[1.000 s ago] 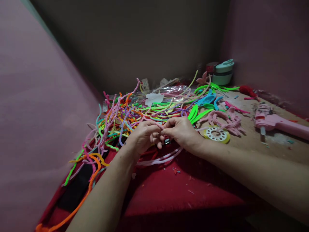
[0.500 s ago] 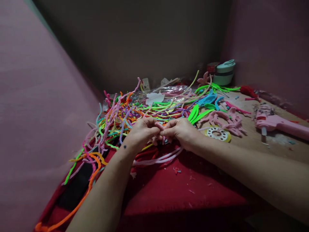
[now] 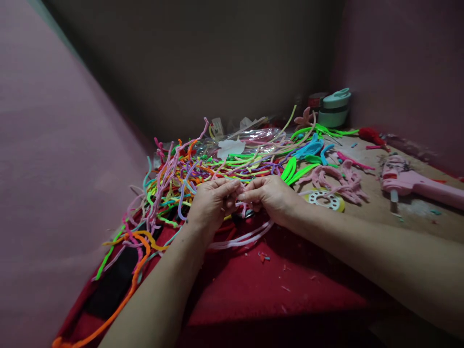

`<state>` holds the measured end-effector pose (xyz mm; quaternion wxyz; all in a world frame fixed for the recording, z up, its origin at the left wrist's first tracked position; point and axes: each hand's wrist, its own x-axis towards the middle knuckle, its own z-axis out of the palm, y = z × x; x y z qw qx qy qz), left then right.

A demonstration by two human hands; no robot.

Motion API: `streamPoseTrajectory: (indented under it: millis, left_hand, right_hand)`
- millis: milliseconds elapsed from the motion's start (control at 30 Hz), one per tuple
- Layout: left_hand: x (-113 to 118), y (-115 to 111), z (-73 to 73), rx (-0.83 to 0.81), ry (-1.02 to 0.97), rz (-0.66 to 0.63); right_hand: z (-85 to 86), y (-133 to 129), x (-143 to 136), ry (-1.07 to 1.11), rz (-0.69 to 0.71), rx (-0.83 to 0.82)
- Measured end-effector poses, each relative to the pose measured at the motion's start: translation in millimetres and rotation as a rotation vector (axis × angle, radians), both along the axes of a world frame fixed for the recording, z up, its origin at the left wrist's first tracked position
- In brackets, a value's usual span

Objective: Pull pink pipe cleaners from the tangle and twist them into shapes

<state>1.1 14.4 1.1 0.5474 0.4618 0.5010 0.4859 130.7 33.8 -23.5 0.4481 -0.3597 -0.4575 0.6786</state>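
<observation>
Just over the near edge of a heap of coloured pipe cleaners (image 3: 177, 164), my left hand (image 3: 214, 199) and my right hand (image 3: 268, 193) meet fingertip to fingertip. Both pinch a small pale pink piece (image 3: 241, 189), mostly hidden by the fingers. White-pink pipe cleaners (image 3: 246, 239) loop out below my right hand onto the red cloth (image 3: 275, 290). Bright green leaf shapes (image 3: 290, 171) lie just beyond my right hand.
On the right are a yellow-rimmed disc (image 3: 325, 199), pink twisted pieces (image 3: 348, 181) and a pink glue gun (image 3: 413, 186). A mint container (image 3: 334, 108) stands at the back. An orange pipe cleaner (image 3: 125, 302) trails down the left edge.
My left hand has rolled slightly, its thumb now higher against the fingers. Less of the pink piece shows between my hands. The view has shifted a little.
</observation>
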Motion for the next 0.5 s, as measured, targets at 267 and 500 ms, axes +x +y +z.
streamPoseTrajectory:
  millis: [267,500]
  left_hand:
    - [1.8,-3.8,3.8,0.11,0.273,0.018]
    - [8.0,-7.5,4.5,0.206,0.39,0.165]
  right_hand:
    - [0.7,0.2,-0.3,0.028,0.0,-0.036]
    - [0.7,-3.6,-2.2,0.01,-0.003,-0.034]
